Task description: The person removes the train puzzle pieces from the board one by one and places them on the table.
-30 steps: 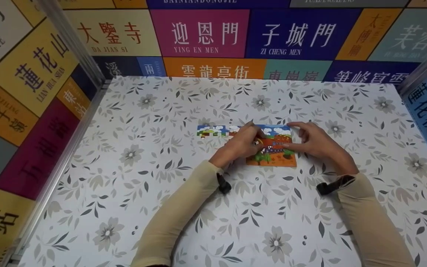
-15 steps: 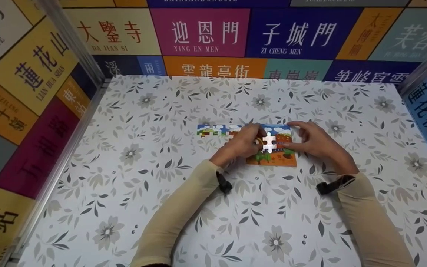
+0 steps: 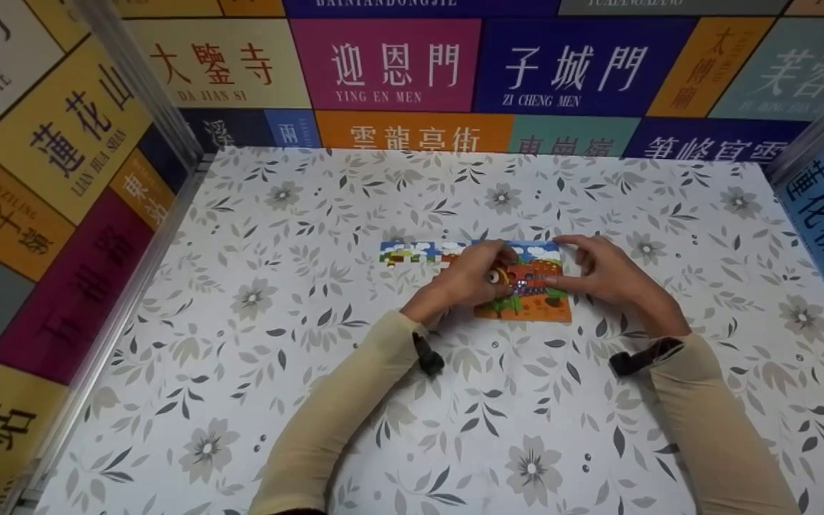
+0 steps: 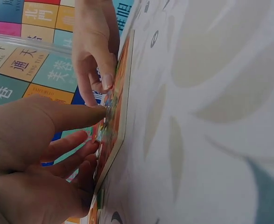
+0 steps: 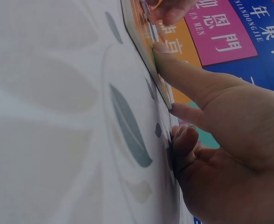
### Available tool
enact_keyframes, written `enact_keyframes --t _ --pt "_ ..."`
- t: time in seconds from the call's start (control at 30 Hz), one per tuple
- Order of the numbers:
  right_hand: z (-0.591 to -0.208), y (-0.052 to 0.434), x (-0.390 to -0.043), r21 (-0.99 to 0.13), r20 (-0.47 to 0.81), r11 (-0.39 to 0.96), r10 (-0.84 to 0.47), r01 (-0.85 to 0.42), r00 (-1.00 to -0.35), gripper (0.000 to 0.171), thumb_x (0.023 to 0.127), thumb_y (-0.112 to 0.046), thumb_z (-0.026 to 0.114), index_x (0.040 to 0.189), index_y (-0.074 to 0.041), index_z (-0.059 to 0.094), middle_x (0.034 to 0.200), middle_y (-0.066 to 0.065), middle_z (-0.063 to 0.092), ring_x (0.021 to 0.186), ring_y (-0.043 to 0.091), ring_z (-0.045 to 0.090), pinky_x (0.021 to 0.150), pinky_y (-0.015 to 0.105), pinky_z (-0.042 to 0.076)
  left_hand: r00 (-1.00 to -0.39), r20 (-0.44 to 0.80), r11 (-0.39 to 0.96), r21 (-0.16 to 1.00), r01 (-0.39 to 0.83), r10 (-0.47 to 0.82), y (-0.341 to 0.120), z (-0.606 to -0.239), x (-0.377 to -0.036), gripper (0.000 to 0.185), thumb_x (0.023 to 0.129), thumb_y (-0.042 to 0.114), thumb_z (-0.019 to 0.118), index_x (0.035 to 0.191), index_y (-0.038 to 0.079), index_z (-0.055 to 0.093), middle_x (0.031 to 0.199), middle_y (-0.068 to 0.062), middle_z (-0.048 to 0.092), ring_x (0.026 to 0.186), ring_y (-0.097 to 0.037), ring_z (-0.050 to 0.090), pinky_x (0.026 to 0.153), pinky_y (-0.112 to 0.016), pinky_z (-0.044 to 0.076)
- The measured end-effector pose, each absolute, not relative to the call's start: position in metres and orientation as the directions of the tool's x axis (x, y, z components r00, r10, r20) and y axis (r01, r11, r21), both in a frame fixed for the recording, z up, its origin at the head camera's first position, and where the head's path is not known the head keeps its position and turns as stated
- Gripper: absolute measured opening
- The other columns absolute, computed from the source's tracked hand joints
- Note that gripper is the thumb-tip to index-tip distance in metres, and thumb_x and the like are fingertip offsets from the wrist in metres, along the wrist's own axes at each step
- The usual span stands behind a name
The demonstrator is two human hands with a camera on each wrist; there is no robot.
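A colourful jigsaw puzzle (image 3: 533,309) lies flat mid-table; its left part is only a top strip (image 3: 412,252). My left hand (image 3: 501,266) lies over the puzzle's middle. Its thumb and curled fingers pinch a puzzle piece (image 3: 524,275) that sits picture side up in the picture. In the left wrist view the left hand (image 4: 97,126) has its thumb tip on that piece at the puzzle (image 4: 120,107). My right hand (image 3: 568,262) touches the puzzle's right edge with straight thumb and index finger. The right wrist view shows the right hand (image 5: 167,77) against the puzzle's edge (image 5: 144,35).
The table (image 3: 312,322) has a grey floral cover. Walls of coloured sign panels (image 3: 383,64) close it in at the back and on both sides, with metal posts (image 3: 140,79) in the corners. Black straps (image 3: 430,354) sit at both wrists.
Half a second ago my left hand held the piece turned up, white underside showing; now it lies picture side up in the puzzle. The right hand has stayed at the right edge.
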State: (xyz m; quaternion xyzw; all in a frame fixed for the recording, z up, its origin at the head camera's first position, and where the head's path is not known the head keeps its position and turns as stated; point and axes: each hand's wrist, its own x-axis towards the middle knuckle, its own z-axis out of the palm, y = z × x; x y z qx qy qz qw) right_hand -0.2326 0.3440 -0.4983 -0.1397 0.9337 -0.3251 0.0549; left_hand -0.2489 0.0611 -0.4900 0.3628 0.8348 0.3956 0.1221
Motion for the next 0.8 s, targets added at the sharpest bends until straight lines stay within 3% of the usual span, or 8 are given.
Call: enact_keyframes --t 0.5,0.8 --pt "-0.4969 0.3457 -0.2324 -0.619 -0.030 0.757 -0.289 -0.210 -0.957 0.076 0.082 -0.042 0.082 0.147 -0.016 0.052 0.096 0.013 0.053 0.079 0.021 0.047 0.067 0.031 0.039 -0.708 0.118 0.492 0.641 0.590 0.696 0.0644 -0.4879 -0.2482 0.036 0.095 0.020 0.070 0.129 0.011 0.063 0.126 -0.004 0.064 0.114 -0.017 0.060 0.096 -0.026 0.049" --pt "-0.4976 0.3456 -0.2326 -0.622 -0.031 0.750 -0.308 -0.223 -0.951 0.076 0.084 -0.044 0.080 0.148 -0.016 0.051 0.099 0.014 0.054 0.081 0.022 0.047 0.069 0.031 0.039 -0.720 0.154 0.436 0.703 0.561 0.677 0.0582 -0.4876 -0.2521 0.033 0.096 0.021 0.069 0.127 0.011 0.063 0.124 -0.006 0.063 0.111 -0.018 0.065 0.091 -0.026 0.055"
